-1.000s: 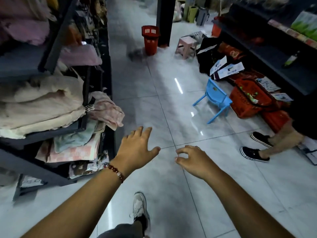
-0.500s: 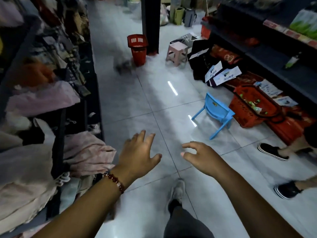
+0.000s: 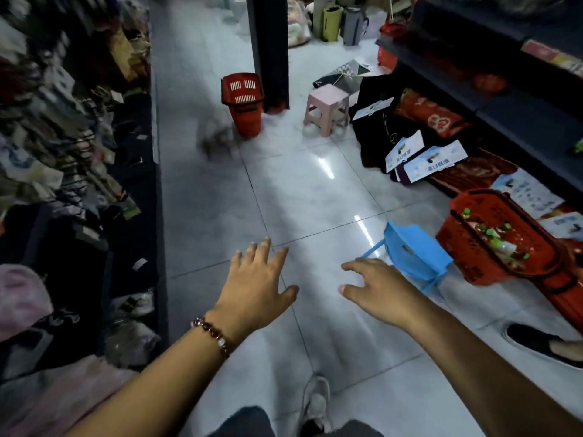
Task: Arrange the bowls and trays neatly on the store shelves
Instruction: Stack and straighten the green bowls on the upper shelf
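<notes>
No bowls or trays show in this view. My left hand (image 3: 257, 287) is stretched out over the tiled aisle floor, fingers spread and empty, with a bead bracelet on the wrist. My right hand (image 3: 377, 290) hangs beside it, palm down, fingers loosely curled and apart, holding nothing. Dark store shelves (image 3: 138, 171) packed with folded cloth and packaged goods run along the left. A second dark shelf unit (image 3: 517, 115) stands on the right.
A blue plastic chair (image 3: 413, 257) lies tipped just right of my right hand. A red basket (image 3: 492, 238) with small items sits beyond it. Further off stand a red basket (image 3: 243, 104), a pink stool (image 3: 328, 108), a black pillar (image 3: 268, 48). Another person's shoe (image 3: 536, 343) is at right.
I have walked forward along the aisle; the chair, baskets and stool have come closer. Both hands stay held out in front, empty, with the fingers spreading slightly.
</notes>
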`<state>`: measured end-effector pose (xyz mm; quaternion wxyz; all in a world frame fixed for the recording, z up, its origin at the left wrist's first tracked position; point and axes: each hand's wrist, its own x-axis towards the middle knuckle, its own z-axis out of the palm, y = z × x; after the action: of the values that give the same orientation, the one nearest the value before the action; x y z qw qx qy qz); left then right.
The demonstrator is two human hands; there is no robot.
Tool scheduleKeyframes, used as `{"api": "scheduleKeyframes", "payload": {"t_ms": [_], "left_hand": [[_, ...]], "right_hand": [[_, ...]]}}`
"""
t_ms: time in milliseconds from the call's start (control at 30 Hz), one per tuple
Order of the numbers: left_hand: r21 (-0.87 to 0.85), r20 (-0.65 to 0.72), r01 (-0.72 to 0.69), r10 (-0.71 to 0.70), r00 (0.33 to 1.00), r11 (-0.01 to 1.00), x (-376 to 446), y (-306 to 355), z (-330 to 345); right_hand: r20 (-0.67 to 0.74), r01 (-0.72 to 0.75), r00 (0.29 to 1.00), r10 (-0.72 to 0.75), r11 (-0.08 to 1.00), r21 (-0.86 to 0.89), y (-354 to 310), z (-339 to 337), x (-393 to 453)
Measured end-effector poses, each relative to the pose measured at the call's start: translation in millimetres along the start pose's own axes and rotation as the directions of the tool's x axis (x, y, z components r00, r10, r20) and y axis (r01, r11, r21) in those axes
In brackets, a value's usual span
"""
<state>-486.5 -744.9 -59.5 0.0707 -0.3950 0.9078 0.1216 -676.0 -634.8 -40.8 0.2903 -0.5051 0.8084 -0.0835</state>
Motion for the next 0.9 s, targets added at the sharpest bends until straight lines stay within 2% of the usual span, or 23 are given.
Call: {"api": "scheduleKeyframes", "payload": {"t_ms": [300,500,667,900], "left_hand": [[-0.066,-0.083,0.029,-0.034,0.996,0.997,191.2,-41.0,-61.7],[-0.086,-0.028,0.021,-0.024,0.999,0.996,350.9,-101.5,-81.9],[-0.031,0.047,-0.035,0.036,0.998,0.999,479.3,-143.2,-124.3],[0.027,0.003,-0.113,0.113,0.994,0.993,629.0,-159.7,-189.7]], "right_hand": [[-0.007,0.033,0.999,-0.034,0.996,-0.087,-9.6,-89.0,184.9],[-0.002,-0.042,0.999,0.042,0.998,-0.037,-20.5,-131.9,347.9],[0.002,-0.096,0.995,0.096,0.995,0.028,-45.1,-187.5,457.5],[-0.087,-0.106,0.989,0.118,0.985,0.135,-49.0,-271.4,564.4]]}}
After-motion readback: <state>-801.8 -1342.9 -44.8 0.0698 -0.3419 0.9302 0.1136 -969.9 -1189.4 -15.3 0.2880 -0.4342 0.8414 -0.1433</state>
